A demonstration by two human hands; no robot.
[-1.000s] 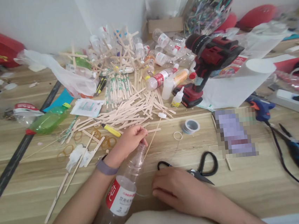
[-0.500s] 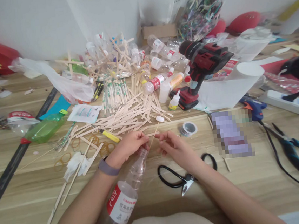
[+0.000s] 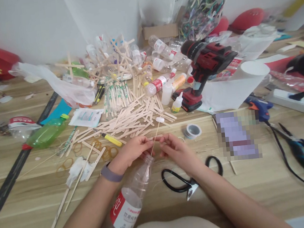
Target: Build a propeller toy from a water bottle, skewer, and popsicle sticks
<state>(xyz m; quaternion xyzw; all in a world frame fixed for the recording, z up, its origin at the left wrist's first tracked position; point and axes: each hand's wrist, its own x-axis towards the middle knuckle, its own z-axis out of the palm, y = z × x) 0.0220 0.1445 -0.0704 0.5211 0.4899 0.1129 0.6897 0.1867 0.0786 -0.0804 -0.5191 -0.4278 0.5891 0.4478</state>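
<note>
A clear plastic bottle (image 3: 130, 205) with a red and white label leans at the near edge of a wooden table (image 3: 256, 197). Its uncapped mouth points away from the person and its base is cut off by the lower edge of the view; it seems propped close to the body, perhaps to leave both hands free.

The left hand (image 3: 134, 149) is just above the bottle's mouth, fingers bent and tips drawn together. The right hand (image 3: 175, 150) is just right of the mouth, thumb and forefinger nearly meeting, the other fingers curled. Whether either one pinches something fine cannot be told. The close, facing fingertips suggest delicate work.

Between the hands, a thin stick (image 3: 157, 132) slants from the bottle's mouth toward a white cap (image 3: 160, 119) beyond; whether it enters the mouth is unclear.

Right of the bottle, partly under the right forearm, black-handled scissors (image 3: 176, 180) lie partly spread, probably kept within easy reach. Beyond the bottle are a small spool (image 3: 192, 131), a yellow cutter (image 3: 112, 140) and a heap of flat wooden sticks (image 3: 127, 120).
</note>
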